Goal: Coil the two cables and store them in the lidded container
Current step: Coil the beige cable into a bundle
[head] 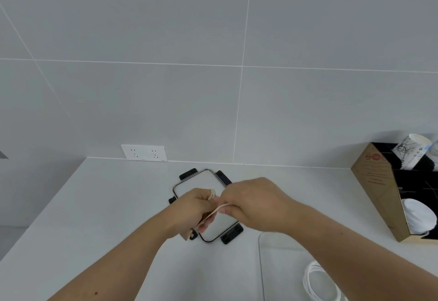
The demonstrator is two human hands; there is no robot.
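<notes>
Both hands meet in the middle of the frame, just above a lid [208, 180] with black clips that lies flat on the white counter [99, 206]. The left hand [192, 208] is curled closed, and a thin cream cable [211, 193] is wound in a few small loops around one of its raised fingers near the top of the hand. The right hand [256, 202] sits just beside it, touching or nearly touching, with thumb and fingers pressed together on a straight run of the same cable that slants down and left between the two hands toward the lower edge of the left palm. Both forearms enter from the bottom of the frame. In the lower right, a clear container [262, 265] stands open on the counter, only its near rim and wall easy to make out, and a coiled white cable [315, 279] lies inside it, partly hidden by the right forearm. At the right edge of the frame a cardboard box [374, 182] with black dividers holds a patterned paper cup [412, 149] in an upper cell and a stack of white lids or cups [419, 215] lower down. A white double wall socket [143, 152] is set in the grey tiled wall [213, 63] just above the counter, left of centre
</notes>
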